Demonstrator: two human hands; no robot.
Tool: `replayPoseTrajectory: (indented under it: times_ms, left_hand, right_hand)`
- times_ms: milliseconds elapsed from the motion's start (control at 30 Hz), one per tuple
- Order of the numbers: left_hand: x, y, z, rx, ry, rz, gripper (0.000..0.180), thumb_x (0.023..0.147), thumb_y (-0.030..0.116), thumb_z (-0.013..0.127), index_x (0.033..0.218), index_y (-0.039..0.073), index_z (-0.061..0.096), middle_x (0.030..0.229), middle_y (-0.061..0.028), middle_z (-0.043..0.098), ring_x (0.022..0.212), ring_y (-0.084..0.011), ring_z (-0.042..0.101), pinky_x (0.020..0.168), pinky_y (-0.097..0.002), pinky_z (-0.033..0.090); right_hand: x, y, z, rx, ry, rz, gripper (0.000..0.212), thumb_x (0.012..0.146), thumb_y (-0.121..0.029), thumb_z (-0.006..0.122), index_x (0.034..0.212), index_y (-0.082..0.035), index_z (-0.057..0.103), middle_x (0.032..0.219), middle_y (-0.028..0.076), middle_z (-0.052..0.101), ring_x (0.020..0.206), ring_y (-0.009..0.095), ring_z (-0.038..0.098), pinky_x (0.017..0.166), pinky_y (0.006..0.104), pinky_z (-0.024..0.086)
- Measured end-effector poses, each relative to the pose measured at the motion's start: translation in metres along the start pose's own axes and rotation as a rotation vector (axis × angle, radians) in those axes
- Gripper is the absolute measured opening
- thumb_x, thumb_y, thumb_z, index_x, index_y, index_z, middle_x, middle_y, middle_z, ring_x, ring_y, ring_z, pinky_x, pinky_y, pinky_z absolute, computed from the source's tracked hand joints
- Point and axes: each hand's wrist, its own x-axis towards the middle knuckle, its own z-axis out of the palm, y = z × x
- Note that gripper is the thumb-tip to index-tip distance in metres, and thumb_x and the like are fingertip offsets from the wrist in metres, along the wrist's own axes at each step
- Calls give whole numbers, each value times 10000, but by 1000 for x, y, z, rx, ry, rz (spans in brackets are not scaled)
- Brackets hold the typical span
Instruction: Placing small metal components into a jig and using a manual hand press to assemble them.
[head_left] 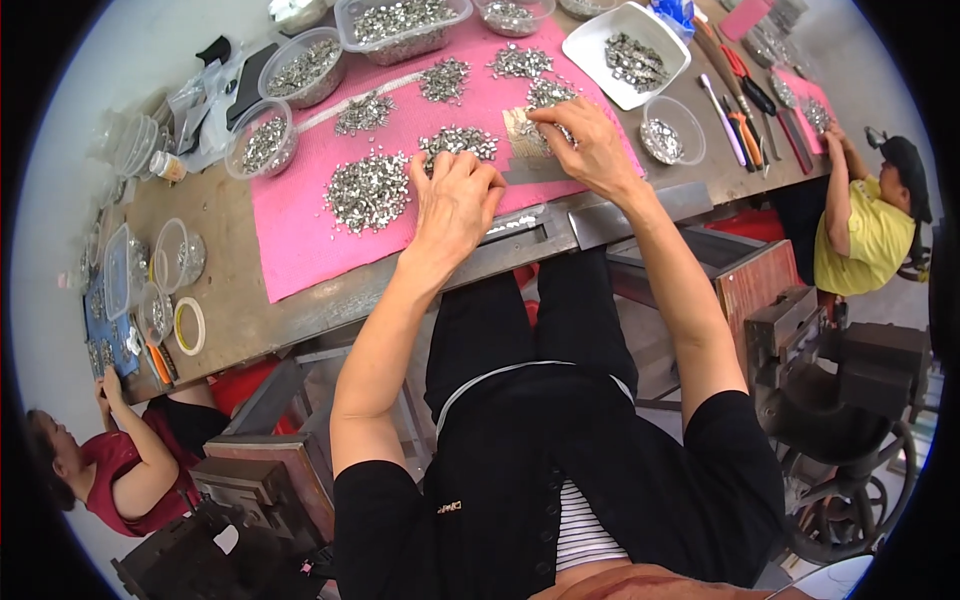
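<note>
My left hand [452,205] rests at the near edge of a heap of small silvery metal pieces [460,143]; its fingers are curled down, and whatever they hold is hidden. A larger heap of the same pieces [367,190] lies just left of it. My right hand [592,150] is closed in a pinch above a tan and grey flat strip [523,135], with what is in the fingertips too small to make out. Beyond its fingers sits another small heap [550,92]. All the heaps lie on a pink textured mat [290,235].
Tubs of metal pieces [300,68] line the far side, with a white tray [598,45] and a round tub [672,132] at right. Pliers [742,128] lie farther right. A metal bar [640,215] edges the bench. Co-workers sit left [130,465] and right [868,235].
</note>
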Motion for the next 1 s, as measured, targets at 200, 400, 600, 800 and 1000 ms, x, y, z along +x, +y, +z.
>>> replayPoseTrajectory:
  times_ms: [200, 400, 600, 800, 1000]
  left_hand:
    - [-3, 1, -3, -25, 13, -15, 64, 866, 101, 715, 920, 84, 685, 862, -49, 605, 881, -245, 580, 980, -470, 393]
    - [-9, 10, -23, -655, -96, -467, 97, 953, 79, 627, 1013, 2, 624, 874, -82, 677, 806, -148, 639, 754, -296, 506]
    - [-16, 2, -16, -896, -85, -489, 83, 979, 56, 593, 1028, -7, 615, 909, -46, 692, 850, -103, 630, 792, -266, 504]
    - [-18, 13, -21, -811, -79, -481, 88, 963, 67, 615, 1010, -3, 637, 909, -58, 695, 838, -120, 637, 783, -284, 509]
    - [-27, 28, -24, -424, -87, -267, 71, 945, 52, 636, 989, -3, 629, 865, -63, 634, 771, -145, 590, 739, -297, 480]
  right_hand:
    - [-1, -2, 20, -91, -87, -42, 118, 866, -139, 670, 953, -70, 709, 860, 90, 625, 903, 301, 593, 853, 436, 442]
    - [15, -1, 33, -146, -236, 126, 152, 834, -155, 735, 853, -20, 669, 796, 137, 645, 815, 339, 618, 756, 456, 473]
    - [15, -3, 42, -241, -264, 97, 169, 870, -157, 686, 839, 1, 632, 838, 171, 652, 865, 374, 626, 786, 477, 467]
    - [4, 0, 36, -221, -163, 30, 156, 909, -136, 628, 912, 8, 570, 853, 193, 636, 863, 393, 609, 776, 487, 460]
    - [-5, -15, 15, 107, -71, 226, 125, 931, -83, 601, 996, 23, 605, 850, 192, 658, 798, 360, 643, 721, 419, 503]
